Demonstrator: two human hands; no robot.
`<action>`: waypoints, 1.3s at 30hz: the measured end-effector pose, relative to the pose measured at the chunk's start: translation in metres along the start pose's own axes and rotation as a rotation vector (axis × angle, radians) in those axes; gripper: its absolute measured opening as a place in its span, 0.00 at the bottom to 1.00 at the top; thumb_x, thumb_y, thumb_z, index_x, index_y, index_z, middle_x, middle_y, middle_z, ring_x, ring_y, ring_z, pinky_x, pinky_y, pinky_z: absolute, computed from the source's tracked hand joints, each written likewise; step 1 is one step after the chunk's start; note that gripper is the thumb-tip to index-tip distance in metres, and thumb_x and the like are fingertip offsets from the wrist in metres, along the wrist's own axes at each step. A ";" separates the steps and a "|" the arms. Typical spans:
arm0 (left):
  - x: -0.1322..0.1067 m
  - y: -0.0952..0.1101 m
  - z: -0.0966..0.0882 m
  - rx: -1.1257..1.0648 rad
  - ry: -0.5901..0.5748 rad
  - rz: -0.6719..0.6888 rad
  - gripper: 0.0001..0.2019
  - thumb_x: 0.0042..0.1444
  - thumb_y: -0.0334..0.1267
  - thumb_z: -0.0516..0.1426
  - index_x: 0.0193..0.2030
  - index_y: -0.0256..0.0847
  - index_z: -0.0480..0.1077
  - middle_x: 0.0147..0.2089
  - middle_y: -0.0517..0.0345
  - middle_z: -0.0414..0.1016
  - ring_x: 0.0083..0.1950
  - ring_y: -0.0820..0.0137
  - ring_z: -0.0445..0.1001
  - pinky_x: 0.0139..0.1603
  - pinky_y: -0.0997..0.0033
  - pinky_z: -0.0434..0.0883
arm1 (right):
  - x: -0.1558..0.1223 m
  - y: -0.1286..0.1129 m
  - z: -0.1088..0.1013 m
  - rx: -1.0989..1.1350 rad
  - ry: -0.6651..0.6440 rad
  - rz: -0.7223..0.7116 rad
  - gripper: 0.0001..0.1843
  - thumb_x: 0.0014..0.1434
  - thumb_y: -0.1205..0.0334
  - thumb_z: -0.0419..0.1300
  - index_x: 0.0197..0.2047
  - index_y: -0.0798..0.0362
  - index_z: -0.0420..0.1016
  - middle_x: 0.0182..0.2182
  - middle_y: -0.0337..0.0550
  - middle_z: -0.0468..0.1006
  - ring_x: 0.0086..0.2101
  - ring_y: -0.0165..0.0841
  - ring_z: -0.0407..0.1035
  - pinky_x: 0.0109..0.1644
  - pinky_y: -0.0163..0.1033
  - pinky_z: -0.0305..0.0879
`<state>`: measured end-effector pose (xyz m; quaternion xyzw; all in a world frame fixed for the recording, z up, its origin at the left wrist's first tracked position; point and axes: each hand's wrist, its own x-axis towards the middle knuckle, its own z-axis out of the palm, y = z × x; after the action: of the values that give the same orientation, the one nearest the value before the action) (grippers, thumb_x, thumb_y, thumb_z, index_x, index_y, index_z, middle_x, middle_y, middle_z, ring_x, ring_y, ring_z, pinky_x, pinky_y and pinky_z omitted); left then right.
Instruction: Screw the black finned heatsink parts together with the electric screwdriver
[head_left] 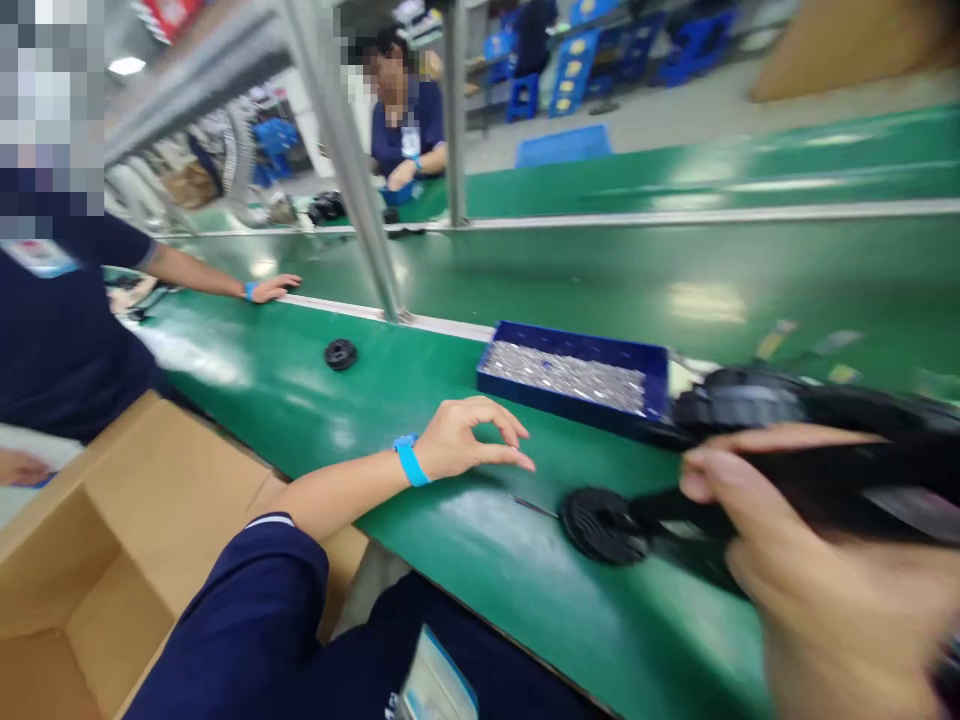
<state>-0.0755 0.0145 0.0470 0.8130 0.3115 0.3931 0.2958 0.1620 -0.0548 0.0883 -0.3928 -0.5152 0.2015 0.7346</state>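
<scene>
My left hand (469, 440), with a blue band at its wrist, hovers over the green bench, thumb and fingers apart and nothing between them. At the right, my right hand (795, 540) is blurred, its thumb and fingers closed on a long black part (840, 490) whose kind I cannot make out. A round black grooved disc (600, 525) lies between the hands, near that part's tip; whether they are joined is unclear. Beside the disc is a thin metal rod (534, 506). Beyond my hands sits a blue tray (577, 402) of many small shiny metal pieces.
Another black round part (340, 354) rests further left on the green bench (420, 370). Black parts (750, 395) crowd the tray's right side. A metal post (345, 160) rises behind. An open cardboard box (142, 520) stands lower left. Co-workers are at left and across the bench.
</scene>
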 end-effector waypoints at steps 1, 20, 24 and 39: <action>0.003 0.006 0.024 -0.122 -0.070 0.086 0.16 0.46 0.46 0.72 0.30 0.37 0.75 0.39 0.52 0.82 0.42 0.69 0.81 0.50 0.70 0.75 | -0.003 0.001 -0.001 -0.020 -0.018 -0.021 0.10 0.46 0.68 0.75 0.30 0.53 0.77 0.23 0.41 0.74 0.19 0.31 0.68 0.22 0.35 0.66; -0.006 -0.003 0.100 -0.258 -0.218 0.171 0.13 0.47 0.45 0.71 0.30 0.38 0.79 0.43 0.52 0.77 0.43 0.69 0.77 0.48 0.71 0.75 | -0.014 -0.029 -0.017 0.196 -0.019 -0.273 0.11 0.55 0.69 0.67 0.43 0.53 0.78 0.28 0.39 0.77 0.17 0.28 0.63 0.14 0.35 0.60; -0.004 0.001 0.101 -0.218 -0.278 0.120 0.13 0.46 0.44 0.72 0.30 0.38 0.78 0.44 0.52 0.77 0.44 0.69 0.77 0.50 0.70 0.75 | -0.017 -0.022 -0.019 0.168 -0.008 -0.281 0.14 0.54 0.71 0.66 0.45 0.52 0.79 0.29 0.39 0.78 0.17 0.28 0.62 0.14 0.36 0.61; 0.003 0.006 0.093 -0.215 -0.407 0.136 0.10 0.52 0.43 0.69 0.34 0.39 0.80 0.47 0.52 0.78 0.47 0.68 0.79 0.52 0.71 0.75 | -0.027 -0.018 -0.014 0.133 -0.004 -0.219 0.14 0.53 0.75 0.65 0.44 0.56 0.78 0.28 0.40 0.76 0.20 0.30 0.68 0.14 0.35 0.63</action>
<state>0.0044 -0.0090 0.0047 0.8585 0.1464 0.2710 0.4100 0.1625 -0.0896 0.0842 -0.2841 -0.5422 0.1546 0.7755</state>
